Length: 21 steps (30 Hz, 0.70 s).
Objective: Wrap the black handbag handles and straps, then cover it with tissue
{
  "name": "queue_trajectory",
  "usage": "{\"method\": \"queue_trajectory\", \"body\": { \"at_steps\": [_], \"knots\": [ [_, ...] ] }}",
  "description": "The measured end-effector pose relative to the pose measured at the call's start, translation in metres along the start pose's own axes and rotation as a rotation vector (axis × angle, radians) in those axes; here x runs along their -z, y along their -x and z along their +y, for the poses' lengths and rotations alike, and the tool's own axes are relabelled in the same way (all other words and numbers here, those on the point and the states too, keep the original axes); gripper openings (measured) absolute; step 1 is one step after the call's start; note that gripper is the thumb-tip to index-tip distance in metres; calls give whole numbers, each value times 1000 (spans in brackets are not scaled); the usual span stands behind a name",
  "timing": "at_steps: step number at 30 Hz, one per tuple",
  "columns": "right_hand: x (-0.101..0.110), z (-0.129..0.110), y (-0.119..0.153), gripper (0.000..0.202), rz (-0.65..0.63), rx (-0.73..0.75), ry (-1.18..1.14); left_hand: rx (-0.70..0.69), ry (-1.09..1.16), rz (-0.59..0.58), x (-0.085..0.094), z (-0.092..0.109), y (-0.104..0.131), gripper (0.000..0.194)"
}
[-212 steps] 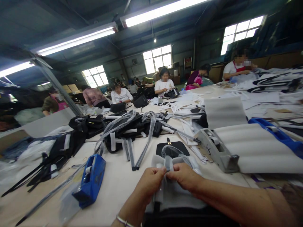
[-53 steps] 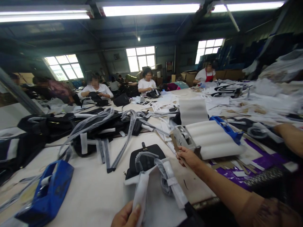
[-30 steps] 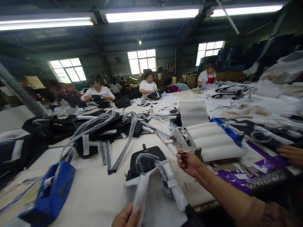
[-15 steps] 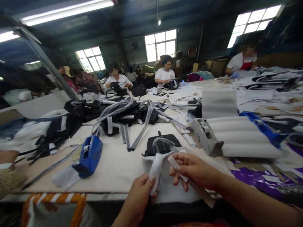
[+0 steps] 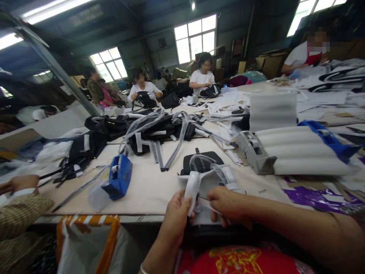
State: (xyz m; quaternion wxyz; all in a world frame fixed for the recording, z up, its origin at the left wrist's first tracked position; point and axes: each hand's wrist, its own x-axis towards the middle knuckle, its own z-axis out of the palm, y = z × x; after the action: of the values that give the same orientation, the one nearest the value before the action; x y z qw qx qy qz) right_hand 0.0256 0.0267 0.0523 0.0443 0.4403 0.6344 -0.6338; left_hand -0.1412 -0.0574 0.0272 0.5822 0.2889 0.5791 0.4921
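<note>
Black bag, partly covered in protective material, lies at the near edge of a pale counter, directly before the person. The left hand grips a white-wrapped strap between thumb and fingers, while the right hand pinches a narrow pale strip close beside it. Whether the strip touches the strap cannot be told.

Much of the covering appears to be in place: a curved handle is sleeved in clear plastic, and white wrapping encloses a piece on the right. The pale strip does not appear to be fully wound around the held strap, and the dark front remains exposed.

The bag's front is matte and dark, with rounded corners and a central tab pointing away from the person. A smooth white sheet spreads over the part nearer the hands, hiding much of the body.

To the left stands a blue tape dispenser; to the right, a grey dispenser sits beside white foam sheets. Farther back lie black bags and plastic-sleeved straps.
</note>
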Motion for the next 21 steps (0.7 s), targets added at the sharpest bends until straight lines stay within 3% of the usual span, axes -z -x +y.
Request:
{"method": "queue_trajectory", "body": {
  "at_steps": [4,8,11,17,21],
  "knots": [
    [-4,1,-10,13,12,-20,18,-41,-105,64,-3,-4,3,64],
    [-9,0,-25,12,39,73,-70,-85,-273,117,-5,-8,8,66],
    [-16,2,-28,17,45,142,-292,-174,-380,152,-5,-10,14,65],
    [-31,16,-16,23,-166,118,-913,-336,-440,253,-2,-21,18,63],
    [-45,19,-19,24,-30,80,-1033,-393,-506,274,-2,-27,19,65]
  ]
}}
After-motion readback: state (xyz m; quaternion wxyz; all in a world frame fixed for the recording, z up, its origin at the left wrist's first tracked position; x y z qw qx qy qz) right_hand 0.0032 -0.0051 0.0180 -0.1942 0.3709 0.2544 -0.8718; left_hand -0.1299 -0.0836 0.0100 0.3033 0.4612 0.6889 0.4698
